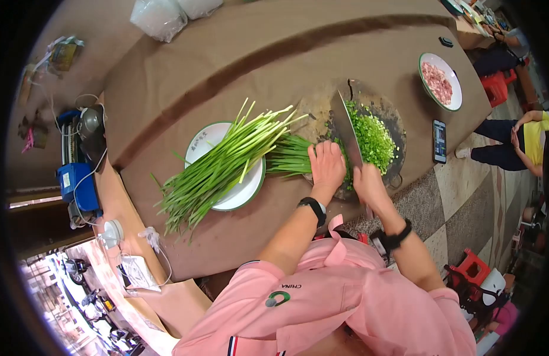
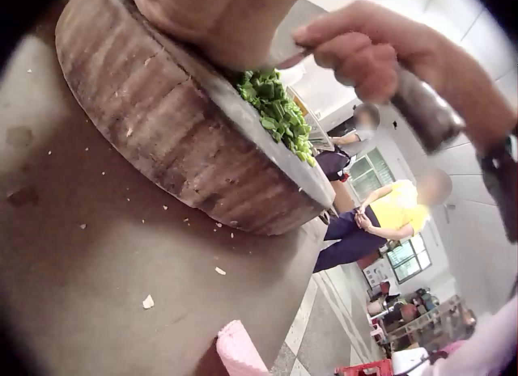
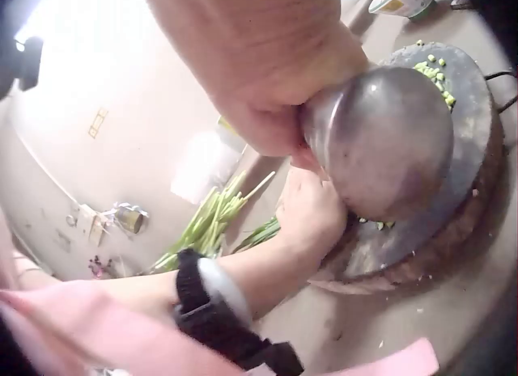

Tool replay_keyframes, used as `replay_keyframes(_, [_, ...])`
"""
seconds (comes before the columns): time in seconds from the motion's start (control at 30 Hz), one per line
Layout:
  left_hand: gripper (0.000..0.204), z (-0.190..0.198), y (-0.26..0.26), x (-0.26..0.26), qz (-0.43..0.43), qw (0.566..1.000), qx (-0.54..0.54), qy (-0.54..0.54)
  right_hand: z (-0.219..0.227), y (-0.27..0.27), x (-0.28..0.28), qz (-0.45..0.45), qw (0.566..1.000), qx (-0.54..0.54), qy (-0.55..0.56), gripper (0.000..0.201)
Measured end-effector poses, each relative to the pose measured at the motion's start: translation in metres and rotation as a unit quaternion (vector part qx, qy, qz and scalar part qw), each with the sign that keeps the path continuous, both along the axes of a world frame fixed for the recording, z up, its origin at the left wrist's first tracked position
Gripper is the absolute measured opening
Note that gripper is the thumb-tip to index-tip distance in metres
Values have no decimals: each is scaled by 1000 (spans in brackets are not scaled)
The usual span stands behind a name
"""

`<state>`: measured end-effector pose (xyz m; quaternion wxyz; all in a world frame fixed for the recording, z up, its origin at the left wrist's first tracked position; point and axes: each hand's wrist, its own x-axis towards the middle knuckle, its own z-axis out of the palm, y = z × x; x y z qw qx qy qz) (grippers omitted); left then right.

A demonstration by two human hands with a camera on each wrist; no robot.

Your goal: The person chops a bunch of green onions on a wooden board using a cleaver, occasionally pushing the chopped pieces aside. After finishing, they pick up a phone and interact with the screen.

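My left hand (image 1: 328, 168) grips a bunch of garlic chives (image 1: 289, 155) on a round wooden chopping block (image 1: 322, 101), fingertips close to the blade. A cleaver (image 1: 348, 127) is in my right hand (image 1: 371, 185), its broad blade between the left hand and a heap of chopped chives (image 1: 374, 142). The rounded metal end of the cleaver's handle (image 3: 384, 141) fills much of the right wrist view. In the left wrist view, the thick side of the block shows, with chopped greens on top. More long garlic chives (image 1: 221, 160) lie across a white plate (image 1: 242, 193) left of the block.
A bowl of minced meat (image 1: 437, 83) stands at the table's far right, with a phone (image 1: 439, 141) nearer the edge. Clear plastic bags (image 1: 158, 19) sit at the back left. A person in a yellow top (image 1: 534, 139) stands beyond the table's right end, near red stools (image 1: 471, 268).
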<state>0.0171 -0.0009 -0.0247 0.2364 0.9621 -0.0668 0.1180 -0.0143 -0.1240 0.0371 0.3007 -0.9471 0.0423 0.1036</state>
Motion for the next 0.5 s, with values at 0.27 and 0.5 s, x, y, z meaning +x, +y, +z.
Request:
replay_keyframes(0.27, [16,-5,0,2,9,1000,-5,-21,32,-5,40,-78,986,134,69,35])
replay_keyframes(0.5, [20,-6,-6,0,59,998,-21,-31,56,-9,-34,-115,974,165,109,36])
